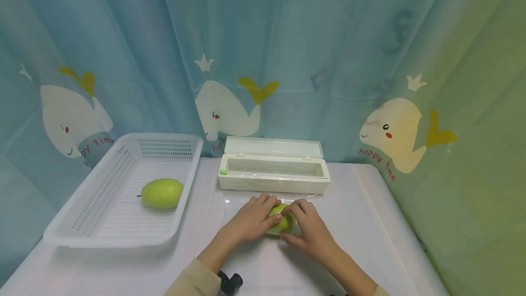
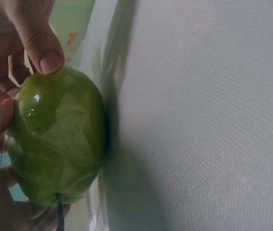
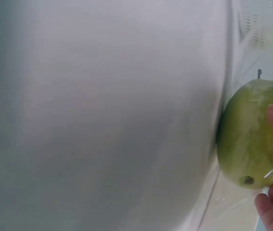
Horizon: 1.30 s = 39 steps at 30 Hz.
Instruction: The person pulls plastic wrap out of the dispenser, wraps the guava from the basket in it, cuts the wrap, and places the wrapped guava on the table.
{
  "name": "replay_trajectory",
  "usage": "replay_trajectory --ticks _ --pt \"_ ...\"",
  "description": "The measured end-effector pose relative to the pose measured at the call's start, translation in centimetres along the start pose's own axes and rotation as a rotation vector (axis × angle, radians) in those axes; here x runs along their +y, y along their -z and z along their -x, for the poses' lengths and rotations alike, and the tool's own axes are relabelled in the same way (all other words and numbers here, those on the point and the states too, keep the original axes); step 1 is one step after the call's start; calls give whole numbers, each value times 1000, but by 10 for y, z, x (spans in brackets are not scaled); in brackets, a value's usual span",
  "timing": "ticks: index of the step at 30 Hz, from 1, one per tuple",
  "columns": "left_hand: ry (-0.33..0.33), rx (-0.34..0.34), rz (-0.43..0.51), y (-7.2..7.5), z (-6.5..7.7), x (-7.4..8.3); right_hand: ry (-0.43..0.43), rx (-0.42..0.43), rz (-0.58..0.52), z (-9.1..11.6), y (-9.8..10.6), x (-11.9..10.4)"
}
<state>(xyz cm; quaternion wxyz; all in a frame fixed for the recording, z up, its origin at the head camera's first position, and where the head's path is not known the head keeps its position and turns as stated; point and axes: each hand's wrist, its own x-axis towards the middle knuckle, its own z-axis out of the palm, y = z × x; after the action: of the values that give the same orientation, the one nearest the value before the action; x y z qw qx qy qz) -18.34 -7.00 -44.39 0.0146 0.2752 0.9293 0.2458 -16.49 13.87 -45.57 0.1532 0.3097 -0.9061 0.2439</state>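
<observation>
A green pear [image 1: 283, 227] with clear plastic film [image 2: 71, 139] clinging to its skin lies on its side on the white table. My left hand [image 1: 254, 219] holds it from the left, thumb across its upper side and fingers around the far side. At the other end, my right hand [image 1: 310, 229] has its thumb and bent fingers on the wrapped pear. The stem [image 2: 59, 211] shows in the left wrist view, and the dark blossom end [image 3: 246, 180] in the right wrist view. Part of the pear is hidden behind my fingers.
Behind my hands stands a white film dispenser box [image 1: 275, 186] with its lid raised. A white perforated basket [image 1: 111, 242] on the left holds another green pear [image 1: 162, 193]. A small black object [image 1: 232, 283] is beside my left sleeve. A whale-print curtain [image 1: 304, 58] hangs behind the table.
</observation>
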Motion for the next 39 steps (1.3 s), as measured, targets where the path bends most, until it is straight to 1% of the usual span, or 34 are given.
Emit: replay_trajectory --ticks 2,4,9,12,15,17,19,21,23,24,26,27,28,29,30,33,35,37,39 --pt "4 -2 -10 0 0 0 -36 -13 -12 -2 -1 -1" --pt "10 -1 -19 -1 0 0 -53 -16 -18 -3 -3 0" --pt "27 -11 -33 -2 -1 -2 -49 -18 -8 -7 -7 2" --pt "30 -18 -36 -3 -1 -4 -55 -47 7 -10 -8 4" --pt "16 -4 -15 -1 -2 -8 -55 -80 13 -14 -6 5" --pt "0 17 -20 1 -2 -11 -44 -96 15 -17 -5 7" --pt "-31 57 -43 5 -2 -15 -26 -106 22 -20 -3 8" --pt "-61 124 -100 9 0 -17 -12 -110 37 -23 -1 9" --pt "-95 220 -159 14 5 -15 -6 -112 46 -25 0 10" --pt "-108 273 -173 16 8 -13 -8 -113 49 -26 1 10" --pt "-128 365 -177 17 18 -6 -16 -116 52 -27 3 11" --pt "-140 397 -163 16 24 -1 -22 -120 49 -28 4 11" --pt "-146 409 -144 15 30 4 -26 -123 50 -29 4 11" --pt "-151 405 -121 13 37 10 -30 -127 52 -29 5 11" --pt "-151 386 -99 9 44 15 -30 -129 54 -30 5 11" --pt "-144 325 -78 -5 59 24 -29 -127 62 -30 7 10" --pt "-131 303 -105 -13 64 25 -32 -125 64 -31 7 9" --pt "-129 326 -134 -18 65 23 -36 -122 63 -30 7 9" --pt "-111 341 -155 -20 64 21 -47 -120 56 -30 6 10"
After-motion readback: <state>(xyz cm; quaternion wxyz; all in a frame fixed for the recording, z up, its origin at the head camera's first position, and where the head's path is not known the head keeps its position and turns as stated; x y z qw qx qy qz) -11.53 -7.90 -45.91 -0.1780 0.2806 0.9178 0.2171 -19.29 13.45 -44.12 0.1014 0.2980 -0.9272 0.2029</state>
